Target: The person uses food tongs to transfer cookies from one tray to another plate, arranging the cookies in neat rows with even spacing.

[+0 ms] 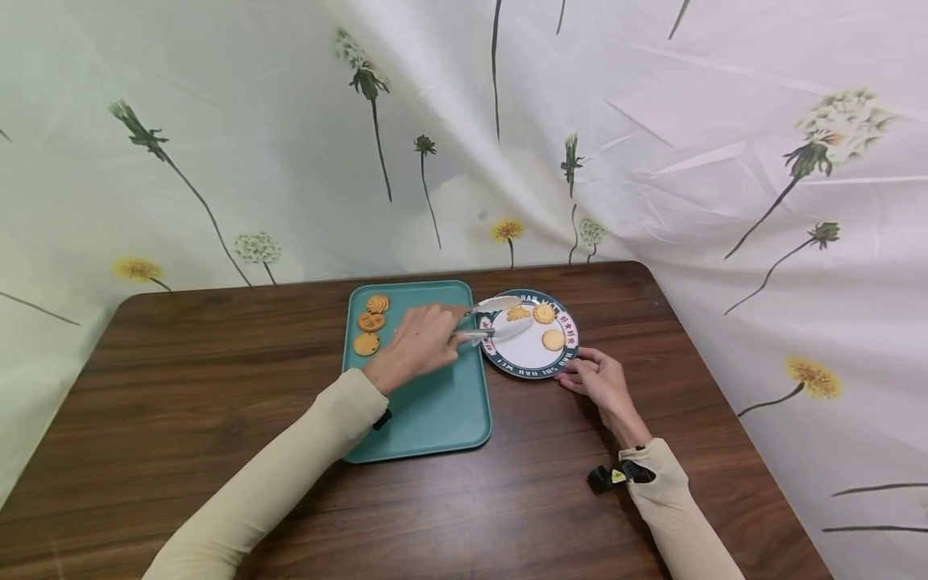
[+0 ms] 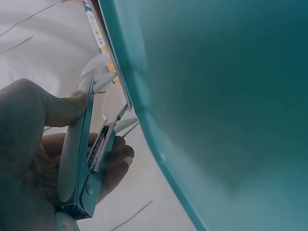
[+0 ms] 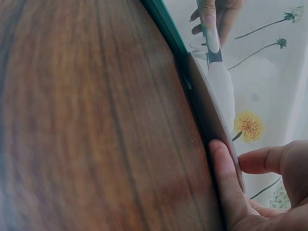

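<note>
My left hand (image 1: 419, 342) grips a pair of kitchen tongs (image 2: 74, 159), thumb on one arm and fingers around the other. The pale tong heads reach over a white plate (image 1: 524, 353) with a dark lettered rim, spread apart beside a crumbly-looking cookie (image 1: 518, 312). Whether they touch that cookie I cannot tell. Also on the plate lie a ridged round cookie (image 1: 544, 313) and a smooth round cookie (image 1: 553, 339). My right hand (image 1: 600, 383) pinches the plate's near-right rim, thumb above and fingers below, as the right wrist view shows.
A teal tray (image 1: 428, 415) lies left of the plate, right against it. Along its left side are a swirled cookie (image 1: 378, 304), a pretzel-patterned cookie (image 1: 370, 321) and a dotted cookie (image 1: 366, 345). The brown wooden table (image 1: 217, 387) ends at a flower-printed cloth (image 1: 290, 161).
</note>
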